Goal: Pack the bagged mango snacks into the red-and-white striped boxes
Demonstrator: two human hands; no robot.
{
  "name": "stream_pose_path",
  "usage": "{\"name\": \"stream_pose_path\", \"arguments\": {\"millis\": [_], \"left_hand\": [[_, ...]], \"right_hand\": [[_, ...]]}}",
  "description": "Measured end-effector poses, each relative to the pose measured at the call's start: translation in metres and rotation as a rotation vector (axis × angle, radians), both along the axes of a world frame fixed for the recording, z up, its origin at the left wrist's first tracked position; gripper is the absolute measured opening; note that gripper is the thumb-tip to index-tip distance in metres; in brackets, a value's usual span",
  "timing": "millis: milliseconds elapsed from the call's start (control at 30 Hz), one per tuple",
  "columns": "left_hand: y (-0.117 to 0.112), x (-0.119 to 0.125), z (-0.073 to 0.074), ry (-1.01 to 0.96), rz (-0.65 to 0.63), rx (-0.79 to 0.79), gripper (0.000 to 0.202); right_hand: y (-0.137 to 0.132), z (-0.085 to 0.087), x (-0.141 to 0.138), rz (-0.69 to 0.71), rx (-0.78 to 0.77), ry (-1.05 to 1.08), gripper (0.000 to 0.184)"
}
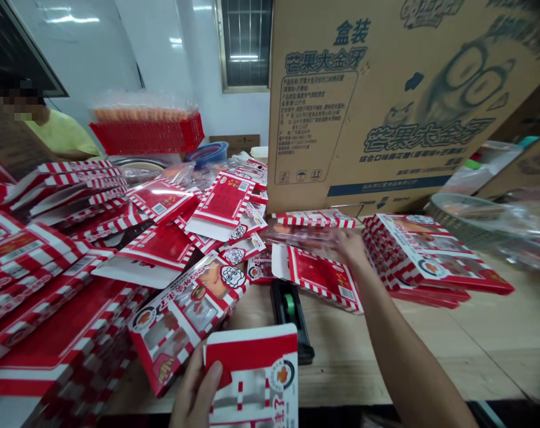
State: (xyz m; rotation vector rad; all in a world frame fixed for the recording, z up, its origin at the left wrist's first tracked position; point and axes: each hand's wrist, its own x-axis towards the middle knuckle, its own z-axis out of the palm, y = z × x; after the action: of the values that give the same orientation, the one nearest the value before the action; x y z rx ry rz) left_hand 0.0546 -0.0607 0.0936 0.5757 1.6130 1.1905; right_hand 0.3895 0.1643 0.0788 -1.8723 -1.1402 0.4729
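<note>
My left hand (197,386) is closed on the edge of a red-and-white carton (252,362) with clear windows, low in the middle of the view. My right hand (350,245) reaches forward to the foot of a big cardboard box. Its fingers close on the right end of a clear plastic tray (303,235) with something brownish inside; the fingertips are partly blurred. Just below lies a red carton (323,276) with its white flap out to the left. A black tape dispenser (291,321) with a green core sits between my hands.
Heaps of red-and-white cartons (51,321) fill the left side. More cartons are stacked at right (430,249). The tall cardboard box (341,119) blocks the back. Behind are a red crate (140,135), a blue basin (210,153) and a person in yellow (67,134).
</note>
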Motion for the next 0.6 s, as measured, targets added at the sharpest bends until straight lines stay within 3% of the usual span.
{"name": "stream_pose_path", "arguments": {"millis": [167,333,433,600], "left_hand": [[0.012,-0.008,-0.008,-0.144,0.021,0.037,0.066],[0.013,-0.012,-0.014,0.069,0.094,0.017,0.043],[0.014,-0.012,-0.014,0.081,0.083,-0.056,0.041],[0.018,-0.006,-0.001,-0.122,-0.068,-0.030,0.046]], "right_hand": [[-0.070,0.034,0.001,-0.111,0.183,0.119,0.025],[-0.140,0.053,-0.009,-0.234,0.460,0.264,0.029],[-0.152,0.058,-0.018,-0.283,0.572,0.366,0.028],[-0.159,0.075,-0.030,-0.310,0.645,0.408,0.035]]}}
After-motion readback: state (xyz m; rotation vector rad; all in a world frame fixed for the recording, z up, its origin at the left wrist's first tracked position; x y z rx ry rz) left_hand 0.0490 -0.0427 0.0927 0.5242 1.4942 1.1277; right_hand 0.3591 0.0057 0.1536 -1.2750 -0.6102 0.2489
